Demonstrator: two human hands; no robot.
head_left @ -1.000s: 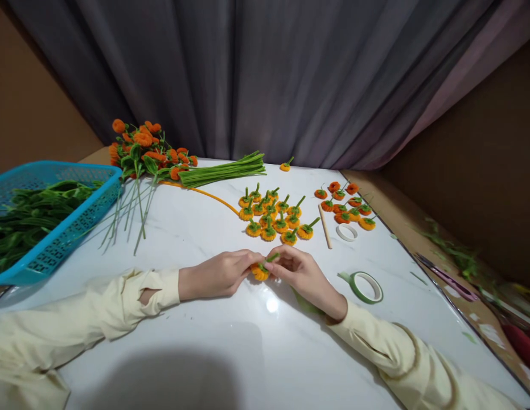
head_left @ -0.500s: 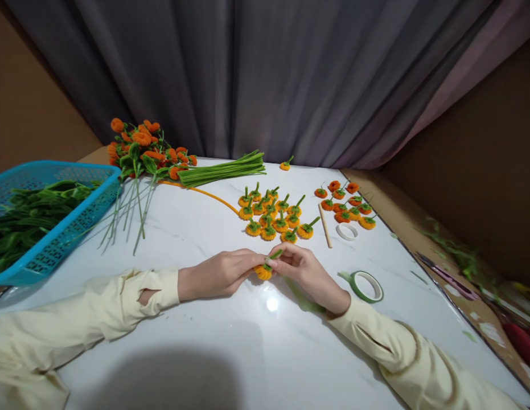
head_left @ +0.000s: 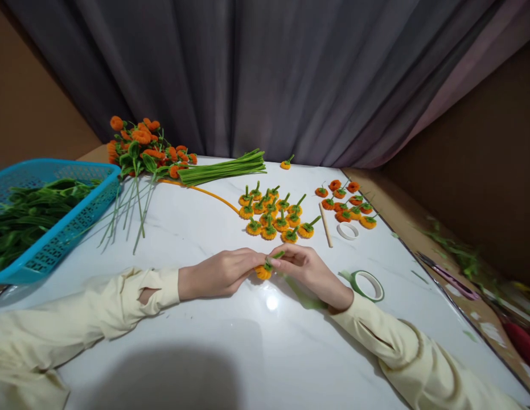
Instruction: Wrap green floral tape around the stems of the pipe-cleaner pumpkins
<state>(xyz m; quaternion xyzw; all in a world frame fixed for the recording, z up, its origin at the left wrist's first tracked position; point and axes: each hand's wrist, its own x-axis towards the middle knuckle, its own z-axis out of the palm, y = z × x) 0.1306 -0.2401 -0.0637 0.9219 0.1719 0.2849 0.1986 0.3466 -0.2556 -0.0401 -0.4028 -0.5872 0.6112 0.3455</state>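
Between my two hands is a small yellow-orange pipe-cleaner flower (head_left: 263, 273) with a green stem sticking up to the right. My left hand (head_left: 230, 272) pinches the flower from the left, its fingers stretched toward the head. The thumb and forefinger of my right hand (head_left: 307, 270) close on the green base beside the stem. Just beyond my hands stands a cluster of similar yellow flowers (head_left: 280, 223) with short green stems. A roll of green floral tape (head_left: 356, 286) lies to the right of my right wrist.
A blue basket (head_left: 83, 225) of green leaves stands at left. Behind it lie orange flowers (head_left: 140, 136) and a bundle of green stems (head_left: 226, 169). Orange flower heads (head_left: 342, 216), a wooden stick (head_left: 326, 226) and a white ring (head_left: 347, 230) sit at right, with scissors (head_left: 450, 278) by the edge.
Almost nothing differs. My right hand has shifted very slightly to the right, and both hands stay at the flower.
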